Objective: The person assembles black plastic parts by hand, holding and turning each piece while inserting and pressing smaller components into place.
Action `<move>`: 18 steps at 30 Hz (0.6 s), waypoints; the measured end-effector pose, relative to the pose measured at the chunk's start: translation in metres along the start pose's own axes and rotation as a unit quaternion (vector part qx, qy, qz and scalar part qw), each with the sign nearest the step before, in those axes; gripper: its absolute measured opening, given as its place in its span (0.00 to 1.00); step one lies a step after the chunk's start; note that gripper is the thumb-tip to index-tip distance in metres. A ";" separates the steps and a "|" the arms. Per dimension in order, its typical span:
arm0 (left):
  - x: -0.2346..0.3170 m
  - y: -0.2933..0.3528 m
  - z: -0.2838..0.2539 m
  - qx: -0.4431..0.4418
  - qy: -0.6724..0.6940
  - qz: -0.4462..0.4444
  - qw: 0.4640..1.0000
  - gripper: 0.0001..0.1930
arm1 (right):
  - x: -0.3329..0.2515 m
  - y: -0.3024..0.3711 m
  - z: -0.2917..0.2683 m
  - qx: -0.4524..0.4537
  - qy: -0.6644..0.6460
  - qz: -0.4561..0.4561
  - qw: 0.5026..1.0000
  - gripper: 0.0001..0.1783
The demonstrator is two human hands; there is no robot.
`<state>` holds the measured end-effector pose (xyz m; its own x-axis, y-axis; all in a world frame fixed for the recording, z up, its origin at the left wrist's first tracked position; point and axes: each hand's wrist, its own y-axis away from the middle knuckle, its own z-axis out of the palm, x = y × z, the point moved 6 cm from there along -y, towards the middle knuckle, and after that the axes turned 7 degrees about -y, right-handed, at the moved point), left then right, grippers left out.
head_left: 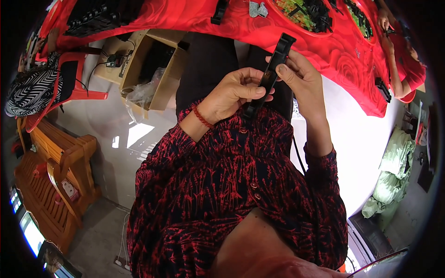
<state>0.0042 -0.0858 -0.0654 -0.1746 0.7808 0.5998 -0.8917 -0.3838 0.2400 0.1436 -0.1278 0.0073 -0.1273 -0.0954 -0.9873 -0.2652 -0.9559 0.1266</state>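
We hold one long black piece (pixel 282 45) with both hands, in front of our body and above our lap. The left hand (pixel 236 90) is closed on its lower middle part, with the thumb on top. The right hand (pixel 300 74) pinches it higher, between thumb and fingers. The two hands are near each other; whether their fingertips touch, we cannot tell. The piece is tilted, its upper end pointing to the table (pixel 248 32) and leaning a little to the right. Its lower end comes close to our patterned shirt (pixel 232 162), but we cannot tell if it touches.

On the red cloth of the table lie another black piece (pixel 219 11) and a small silver object (pixel 257 9). Near them, a round tray holds black and green small parts (pixel 320 19). At the right side, a co-worker (pixel 412 69) in red reaches over the table. At our left, an open cardboard box (pixel 174 67) stands with a clear plastic bag (pixel 147 88) hanging out.
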 end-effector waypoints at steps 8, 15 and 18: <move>0.000 0.000 0.006 0.025 -0.068 0.027 0.997 0.20 | 0.000 0.005 0.005 0.034 0.111 -0.010 0.993 0.28; 0.004 0.002 0.005 0.073 -0.139 0.075 0.985 0.20 | 0.000 0.002 0.012 0.068 0.211 -0.014 0.975 0.31; 0.003 0.001 0.003 0.082 -0.144 0.083 0.983 0.19 | 0.003 -0.002 0.012 0.072 0.228 -0.003 0.971 0.31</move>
<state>0.0036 -0.0854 -0.0612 -0.1660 0.5377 0.8266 -0.7778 -0.5867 0.2255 0.1322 -0.1233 0.0053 0.3021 -0.2348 -0.9239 -0.3995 -0.9112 0.1009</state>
